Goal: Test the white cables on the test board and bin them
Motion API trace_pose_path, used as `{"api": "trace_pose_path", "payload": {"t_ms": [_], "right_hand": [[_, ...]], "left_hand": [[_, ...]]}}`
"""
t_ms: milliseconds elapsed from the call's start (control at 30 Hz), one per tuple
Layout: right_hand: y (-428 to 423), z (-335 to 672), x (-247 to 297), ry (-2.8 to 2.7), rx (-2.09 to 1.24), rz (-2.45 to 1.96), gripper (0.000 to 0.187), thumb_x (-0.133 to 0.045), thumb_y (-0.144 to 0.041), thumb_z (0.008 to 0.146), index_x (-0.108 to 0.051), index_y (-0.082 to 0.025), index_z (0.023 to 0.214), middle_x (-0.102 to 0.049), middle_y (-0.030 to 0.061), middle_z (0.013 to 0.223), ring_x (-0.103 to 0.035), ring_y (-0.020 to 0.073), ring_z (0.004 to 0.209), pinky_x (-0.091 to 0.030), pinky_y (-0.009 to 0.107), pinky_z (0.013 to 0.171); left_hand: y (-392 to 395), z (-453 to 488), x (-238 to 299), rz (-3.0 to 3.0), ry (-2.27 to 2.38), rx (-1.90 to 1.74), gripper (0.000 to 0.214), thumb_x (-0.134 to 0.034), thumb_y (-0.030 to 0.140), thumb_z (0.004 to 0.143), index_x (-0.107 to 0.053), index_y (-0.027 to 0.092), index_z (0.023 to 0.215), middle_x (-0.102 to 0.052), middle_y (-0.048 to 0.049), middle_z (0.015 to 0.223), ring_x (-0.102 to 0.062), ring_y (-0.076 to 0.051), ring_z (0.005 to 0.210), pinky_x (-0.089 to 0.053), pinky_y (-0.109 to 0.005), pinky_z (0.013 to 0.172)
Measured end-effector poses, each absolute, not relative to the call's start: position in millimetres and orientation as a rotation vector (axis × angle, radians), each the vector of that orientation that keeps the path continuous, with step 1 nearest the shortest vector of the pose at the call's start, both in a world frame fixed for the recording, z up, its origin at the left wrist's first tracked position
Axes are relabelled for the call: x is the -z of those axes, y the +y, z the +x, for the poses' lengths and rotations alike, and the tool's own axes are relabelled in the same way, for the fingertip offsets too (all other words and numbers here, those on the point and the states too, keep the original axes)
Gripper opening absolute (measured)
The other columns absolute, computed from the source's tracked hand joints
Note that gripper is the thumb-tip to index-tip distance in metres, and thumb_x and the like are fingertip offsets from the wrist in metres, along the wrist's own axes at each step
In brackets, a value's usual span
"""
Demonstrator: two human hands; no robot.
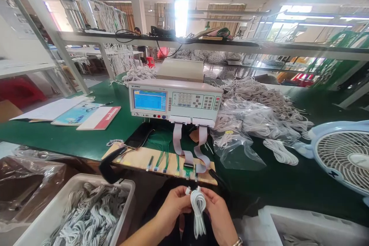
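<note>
Head view: both hands low, near side of wooden test board (144, 158). Left hand (173, 205) and right hand (216, 211) closed together on coiled white cable bundle (198, 207), plug ends poking up, loops hanging below. Cable not plugged into board's connectors; looks like testing of this one not yet begun. Cable tester (175, 102) behind board, blue screen lit, ribbon leads running down. Bin of white cables (86, 215) left of board; bagged cable heap (250, 123) right of tester on green worktop (57, 138). Fan (343, 157) far right.
</note>
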State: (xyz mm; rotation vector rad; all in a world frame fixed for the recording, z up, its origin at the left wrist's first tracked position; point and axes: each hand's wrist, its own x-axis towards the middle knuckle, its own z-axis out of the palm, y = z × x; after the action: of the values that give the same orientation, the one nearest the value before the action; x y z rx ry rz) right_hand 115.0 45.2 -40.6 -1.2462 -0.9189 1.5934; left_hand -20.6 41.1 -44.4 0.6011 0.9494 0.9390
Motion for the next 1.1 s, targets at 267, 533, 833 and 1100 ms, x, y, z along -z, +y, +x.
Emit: {"api": "trace_pose_path", "payload": {"t_ms": [267, 533, 833, 1100], "right_hand": [[61, 113, 26, -1.078, -1.431, -1.383, 0.029, -0.065, -0.035, 0.060, -0.067, -0.013, 0.079, -0.067, 0.0042, 0.060, -0.058, 0.0184, 0.058, -0.044, 0.025, 0.054], [60, 99, 45, -0.716, -1.456, -1.367, 0.027, -0.068, -0.033, 0.054, -0.066, -0.014, 0.074, -0.065, 0.0012, 0.054, -0.056, 0.0156, 0.050, -0.042, 0.024, 0.049], [61, 109, 37, -0.855, -1.707, -1.261, 0.025, -0.067, -0.037, 0.057, -0.067, -0.015, 0.070, -0.063, -0.0008, 0.053, -0.051, 0.0109, 0.047, -0.039, 0.021, 0.047], [58, 99, 41, -0.718, -1.605, -1.201, 0.023, -0.067, -0.037, 0.059, -0.066, -0.015, 0.068, -0.066, 0.0012, 0.057, -0.057, 0.0160, 0.053, -0.043, 0.024, 0.049]], "left_hand": [[50, -32, 34, 0.618, 0.950, -0.892, 0.032, -0.062, 0.039, 0.063, -0.059, 0.009, 0.075, -0.055, -0.0017, 0.062, -0.046, -0.006, 0.049, -0.036, -0.019, 0.052], [55, -31, 44, 0.418, 0.934, -0.951, 0.027, -0.064, 0.034, 0.061, -0.048, 0.013, 0.062, -0.054, -0.0003, 0.059, -0.044, -0.004, 0.047, -0.037, -0.015, 0.046], [52, -14, 44, 0.358, 1.012, -1.147, 0.026, -0.060, 0.033, 0.065, -0.043, 0.014, 0.057, -0.046, 0.0031, 0.049, -0.040, -0.004, 0.042, -0.032, -0.014, 0.042], [46, -7, 41, 0.272, 0.975, -1.230, 0.026, -0.063, 0.032, 0.064, -0.047, 0.012, 0.060, -0.048, 0.0019, 0.052, -0.043, -0.004, 0.046, -0.035, -0.016, 0.048]]}}
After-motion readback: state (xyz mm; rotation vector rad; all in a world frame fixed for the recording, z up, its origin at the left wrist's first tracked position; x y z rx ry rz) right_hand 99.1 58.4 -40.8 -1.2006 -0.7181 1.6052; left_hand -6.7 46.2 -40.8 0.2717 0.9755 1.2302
